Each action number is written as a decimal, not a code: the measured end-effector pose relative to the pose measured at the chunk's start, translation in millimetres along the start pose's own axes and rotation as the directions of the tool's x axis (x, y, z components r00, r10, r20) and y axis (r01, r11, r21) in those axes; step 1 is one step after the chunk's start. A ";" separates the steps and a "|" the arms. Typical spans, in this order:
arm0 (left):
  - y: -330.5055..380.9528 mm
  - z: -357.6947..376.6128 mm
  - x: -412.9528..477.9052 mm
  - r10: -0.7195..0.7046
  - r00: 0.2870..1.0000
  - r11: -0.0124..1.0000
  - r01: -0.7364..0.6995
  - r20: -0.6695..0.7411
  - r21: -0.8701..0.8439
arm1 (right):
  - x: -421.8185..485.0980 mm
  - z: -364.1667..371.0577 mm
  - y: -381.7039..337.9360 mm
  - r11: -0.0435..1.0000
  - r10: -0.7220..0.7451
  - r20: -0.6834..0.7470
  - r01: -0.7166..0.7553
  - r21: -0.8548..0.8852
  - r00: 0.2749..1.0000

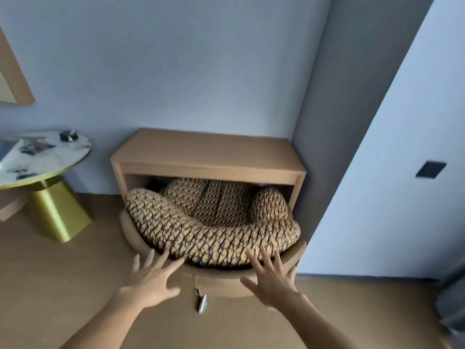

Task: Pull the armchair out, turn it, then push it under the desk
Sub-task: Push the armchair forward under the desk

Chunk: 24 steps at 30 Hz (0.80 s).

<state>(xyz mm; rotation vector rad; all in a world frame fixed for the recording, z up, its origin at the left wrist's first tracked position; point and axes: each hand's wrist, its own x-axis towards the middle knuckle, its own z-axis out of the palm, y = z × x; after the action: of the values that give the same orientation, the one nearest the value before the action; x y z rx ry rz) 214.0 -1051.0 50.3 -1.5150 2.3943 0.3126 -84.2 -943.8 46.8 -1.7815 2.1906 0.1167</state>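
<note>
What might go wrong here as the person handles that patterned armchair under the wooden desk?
The patterned armchair's padded arms sit close under the light wooden desk's front edge and may catch. Both spread hands, left and right, have no firm grip yet and might slip. The small silver tag dangling behind the chair may snag.

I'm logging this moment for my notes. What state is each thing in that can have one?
armchair: part way under the desk, its curved back facing the person.
desk: against the wall, top bare.
left hand: open, fingers spread, at the chair's rim.
right hand: open, fingers spread, at the chair's rim.
tag: hanging from the chair's back.
round side table: upright, small items on top.
</note>
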 end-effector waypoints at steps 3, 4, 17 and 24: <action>-8.9 41.4 38.8 0.032 0.999 0.998 -0.031 -0.025 0.055 | 44.5 44.9 -7.9 0.999 0.033 -0.098 -0.030 0.033 0.995; -8.0 55.5 46.0 0.063 0.998 0.996 -0.063 0.007 0.067 | 57.8 58.3 -6.6 0.997 0.052 -0.074 -0.047 0.061 0.996; 28.3 34.5 74.4 0.243 0.954 0.968 -0.227 -0.175 0.106 | 81.8 60.6 72.4 0.997 0.076 -0.020 -0.075 0.019 0.997; 6.8 68.6 82.2 -0.069 0.997 0.996 0.071 0.033 -0.055 | 77.5 75.8 66.2 0.993 0.098 -0.064 -0.102 -0.066 0.993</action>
<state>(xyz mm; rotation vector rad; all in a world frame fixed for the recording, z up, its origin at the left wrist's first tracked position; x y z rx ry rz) 183.2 -1094.5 -42.8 -1.6027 2.3213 0.3879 -147.3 -982.5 -56.3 -1.7317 2.3462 0.1654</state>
